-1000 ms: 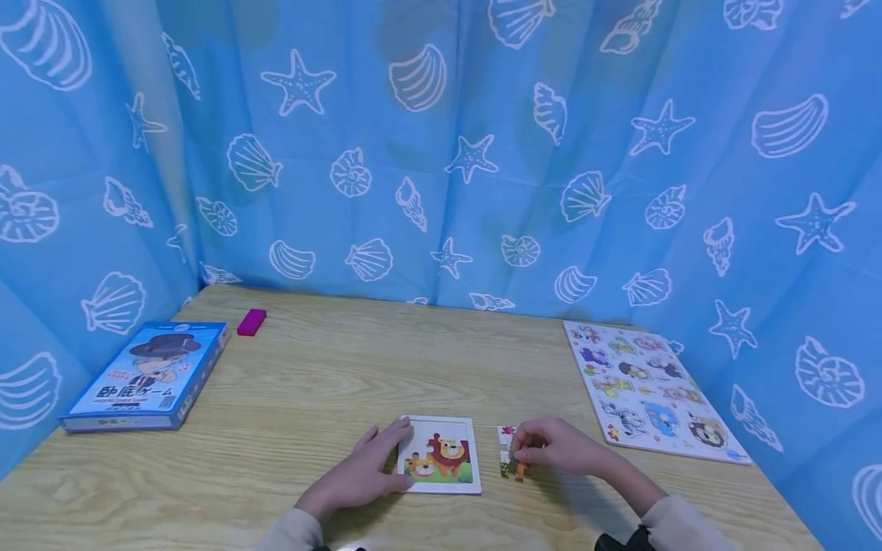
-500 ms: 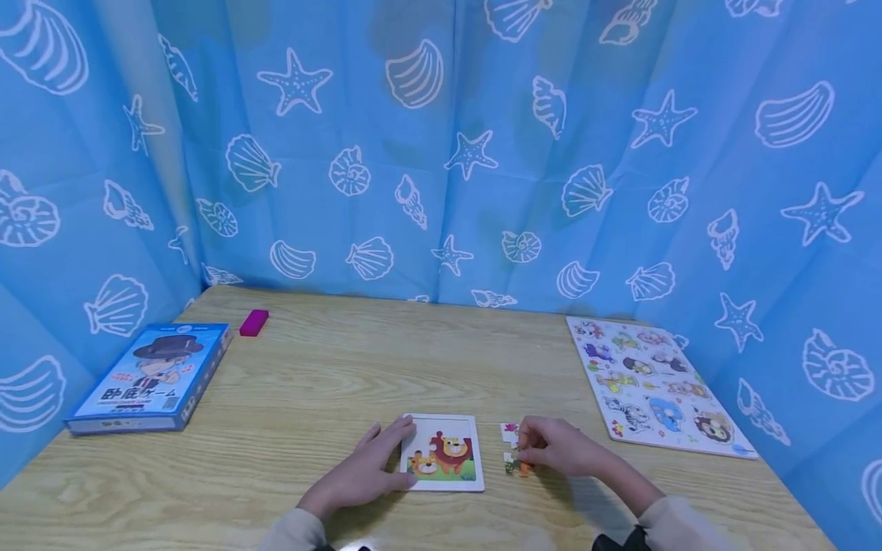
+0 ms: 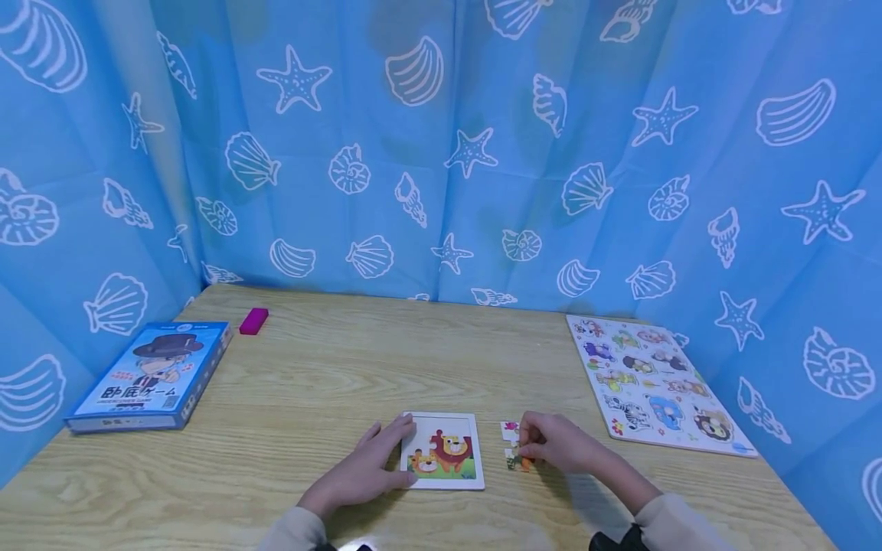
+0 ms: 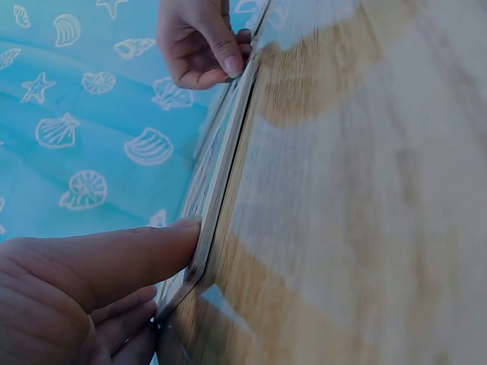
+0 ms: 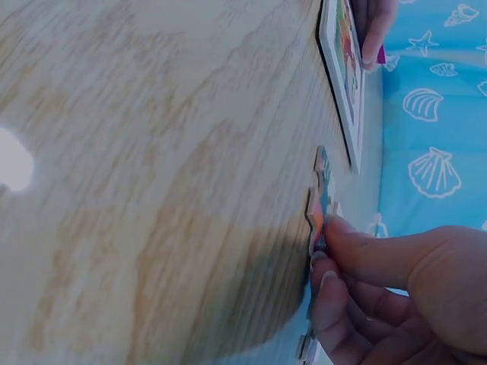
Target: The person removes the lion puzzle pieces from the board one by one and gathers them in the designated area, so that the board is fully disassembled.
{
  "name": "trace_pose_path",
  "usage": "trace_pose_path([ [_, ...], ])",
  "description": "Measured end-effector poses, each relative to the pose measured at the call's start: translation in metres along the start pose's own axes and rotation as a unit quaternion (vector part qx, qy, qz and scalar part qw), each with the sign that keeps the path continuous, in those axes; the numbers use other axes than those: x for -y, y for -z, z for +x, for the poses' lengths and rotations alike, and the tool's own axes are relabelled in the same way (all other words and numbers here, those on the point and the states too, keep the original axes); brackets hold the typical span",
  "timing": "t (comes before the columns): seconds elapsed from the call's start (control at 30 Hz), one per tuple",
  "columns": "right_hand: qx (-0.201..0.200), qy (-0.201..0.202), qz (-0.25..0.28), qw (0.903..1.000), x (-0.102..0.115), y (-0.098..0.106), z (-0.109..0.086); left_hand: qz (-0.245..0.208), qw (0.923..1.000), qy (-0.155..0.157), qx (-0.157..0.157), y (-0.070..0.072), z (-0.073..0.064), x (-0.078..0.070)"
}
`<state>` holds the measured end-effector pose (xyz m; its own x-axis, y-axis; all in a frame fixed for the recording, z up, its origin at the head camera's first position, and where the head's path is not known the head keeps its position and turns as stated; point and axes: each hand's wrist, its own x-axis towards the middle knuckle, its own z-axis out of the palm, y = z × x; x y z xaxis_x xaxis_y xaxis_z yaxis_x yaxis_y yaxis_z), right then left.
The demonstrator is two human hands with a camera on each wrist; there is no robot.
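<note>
A small square jigsaw tray (image 3: 448, 484) with a white rim lies in front of me, its lion-and-cub picture (image 3: 451, 451) filling the lower and right part. My left hand (image 3: 368, 468) holds the tray's left side, thumb at the near corner and index finger at the far one. In the left wrist view the thumb (image 4: 144, 255) presses its edge. Right of the tray, my right hand (image 3: 561, 444) pinches an orange puzzle piece (image 3: 527, 464) between thumb and fingers. Beside it lie a green-and-white piece (image 3: 511, 461) and a piece with a pink flower (image 3: 510, 428). The hand partly hides these pieces.
A blue game box (image 3: 148, 375) lies at the left, with a magenta block (image 3: 253, 321) behind it. At the right lies a white animal peg board (image 3: 654, 383). A blue seashell curtain (image 3: 413, 153) closes off the table's (image 3: 386, 352) back and sides.
The orange piece in my right hand has shifted slightly away from me and now lines up with the green-and-white piece. My left hand stays on the tray.
</note>
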<state>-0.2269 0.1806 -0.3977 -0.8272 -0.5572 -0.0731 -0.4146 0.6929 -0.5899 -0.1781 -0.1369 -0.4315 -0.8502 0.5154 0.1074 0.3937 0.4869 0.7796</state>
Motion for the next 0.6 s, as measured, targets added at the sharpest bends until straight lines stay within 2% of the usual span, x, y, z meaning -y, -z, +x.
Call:
trace_pose_path([
  [0.2, -0.035, -0.017, -0.015, 0.9991, 0.004, 0.002, 0.005, -0.004, 1.0000, 0.007, 0.000, 0.000, 0.000, 0.000],
  [0.3, -0.050, -0.012, -0.018, 0.9985, 0.011, 0.002, 0.010, -0.001, 0.9999, 0.013, -0.001, 0.000, 0.000, 0.001],
  [0.6, -0.047, 0.019, -0.009, 0.9987, 0.038, -0.011, 0.034, -0.006, 0.9999, 0.016, 0.000, 0.000, 0.001, 0.001],
])
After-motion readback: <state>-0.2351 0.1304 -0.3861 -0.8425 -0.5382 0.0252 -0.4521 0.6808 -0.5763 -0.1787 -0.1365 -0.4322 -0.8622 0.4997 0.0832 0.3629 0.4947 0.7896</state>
